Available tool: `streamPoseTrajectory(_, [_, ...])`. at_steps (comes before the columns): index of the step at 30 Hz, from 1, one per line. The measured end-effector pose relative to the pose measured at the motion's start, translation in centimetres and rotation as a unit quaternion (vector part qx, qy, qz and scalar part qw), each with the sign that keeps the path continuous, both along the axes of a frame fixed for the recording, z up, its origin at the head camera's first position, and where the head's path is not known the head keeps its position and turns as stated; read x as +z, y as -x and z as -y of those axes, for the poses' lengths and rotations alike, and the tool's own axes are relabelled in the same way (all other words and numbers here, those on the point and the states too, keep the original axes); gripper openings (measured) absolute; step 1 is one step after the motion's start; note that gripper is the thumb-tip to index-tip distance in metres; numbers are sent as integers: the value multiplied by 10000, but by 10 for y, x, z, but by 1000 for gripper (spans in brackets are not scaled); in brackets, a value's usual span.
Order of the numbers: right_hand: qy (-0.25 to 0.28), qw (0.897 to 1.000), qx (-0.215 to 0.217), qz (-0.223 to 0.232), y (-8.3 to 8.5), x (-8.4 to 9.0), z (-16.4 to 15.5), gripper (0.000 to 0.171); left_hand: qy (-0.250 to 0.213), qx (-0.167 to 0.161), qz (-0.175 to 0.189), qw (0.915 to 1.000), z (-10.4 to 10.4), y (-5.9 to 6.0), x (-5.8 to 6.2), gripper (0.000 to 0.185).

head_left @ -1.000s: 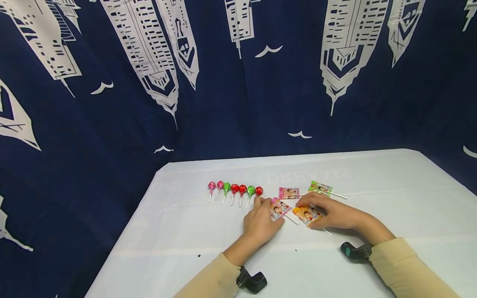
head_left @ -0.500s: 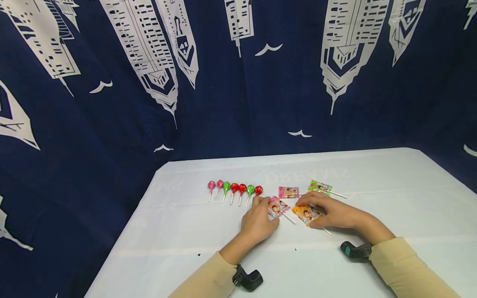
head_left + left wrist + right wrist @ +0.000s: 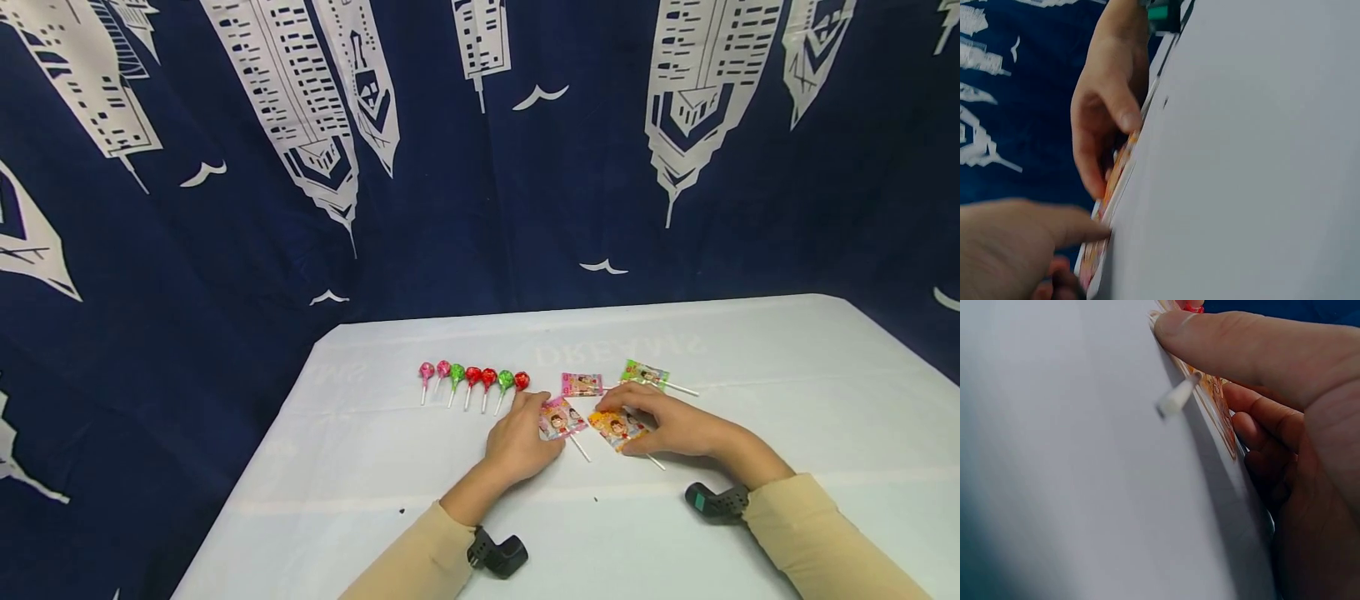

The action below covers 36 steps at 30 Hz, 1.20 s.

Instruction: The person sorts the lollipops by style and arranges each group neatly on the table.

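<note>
In the head view my left hand (image 3: pixel 522 435) holds the left edge of a pink-wrapped flat lollipop (image 3: pixel 562 419), its white stick pointing down and right. Just right of it, my right hand (image 3: pixel 670 423) grips an orange-wrapped flat lollipop (image 3: pixel 617 427) between thumb and fingers. The right wrist view has the white stick (image 3: pixel 1176 399) close up below the thumb (image 3: pixel 1229 347), with the orange wrapper (image 3: pixel 1217 400) behind. From the left wrist view, both the right hand (image 3: pixel 1107 94) and the left hand (image 3: pixel 1016 244) are seen at the packets, which appear edge-on.
A row of several round lollipops (image 3: pixel 472 377), pink, green and red, lies left of the hands. Beyond the hands are a pink flat lollipop (image 3: pixel 582 384) and a green one (image 3: pixel 645 374). The white table (image 3: pixel 322 467) meets a dark blue printed cloth (image 3: pixel 480 233) behind.
My left hand has shifted slightly left with the pink-wrapped lollipop, which has turned so its stick points more steeply downward. The right hand stays on the orange-wrapped lollipop.
</note>
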State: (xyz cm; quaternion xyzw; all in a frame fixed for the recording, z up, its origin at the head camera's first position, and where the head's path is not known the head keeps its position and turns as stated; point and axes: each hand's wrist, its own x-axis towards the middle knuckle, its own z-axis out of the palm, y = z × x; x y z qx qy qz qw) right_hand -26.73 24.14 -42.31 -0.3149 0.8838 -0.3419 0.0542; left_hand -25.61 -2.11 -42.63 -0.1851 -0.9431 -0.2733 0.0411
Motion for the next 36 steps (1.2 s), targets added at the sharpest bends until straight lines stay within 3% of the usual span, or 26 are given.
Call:
streamPoseTrajectory(5, [101,9999,-20,-95,0,-2,0,54,-163,-867,598,9943,12,7,3,65])
streamPoseTrajectory(9, [75,9998,-67,-150,0,-3,0,54,-95,-1265,803,9887,17,9,6,66])
streamPoseTrajectory(15, [50,9996,-172,-215,0,-4,2,55,222,-1056,619,9922,16,7,11,73])
streamPoseTrajectory(21, [-10,9995,-242,-211,0,-4,3,56,324,-903,593,9936,15,6,11,69])
streamPoseTrajectory(36, [-27,9992,-327,-222,0,-6,4,56,-77,-1438,849,9859,22,10,11,60])
